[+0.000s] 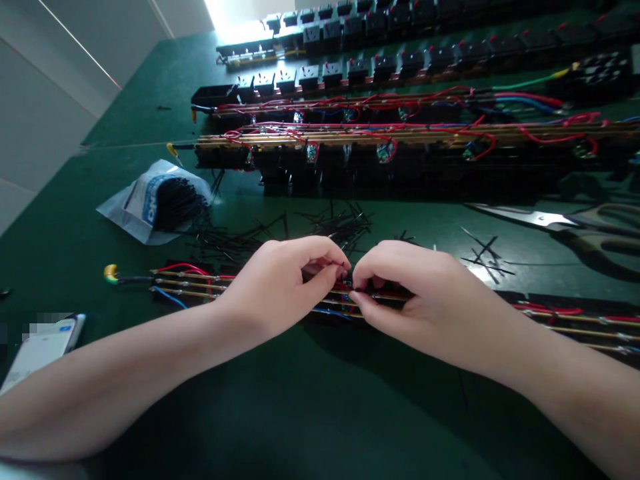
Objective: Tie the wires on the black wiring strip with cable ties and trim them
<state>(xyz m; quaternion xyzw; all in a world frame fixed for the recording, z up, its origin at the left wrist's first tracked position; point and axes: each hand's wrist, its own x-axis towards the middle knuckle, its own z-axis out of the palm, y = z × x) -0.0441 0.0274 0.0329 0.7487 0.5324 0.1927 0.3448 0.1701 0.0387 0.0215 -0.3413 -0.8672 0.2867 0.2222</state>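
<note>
Pinching a red wire (pixel 336 265) on the socket strip (pixel 200 283), left hand (pixel 280 283) and right hand (pixel 410 293) keep their grip clenched; tying it down likely needs cable ties (pixel 175 200) behind the strip.

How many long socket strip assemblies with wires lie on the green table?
5: one long black wired socket strip under both hands, four more in rows behind. Others may be hidden.

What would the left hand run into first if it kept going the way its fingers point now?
The left hand points right along the wired strip; the right hand's fingertips come first, apparently almost touching it already.
</note>
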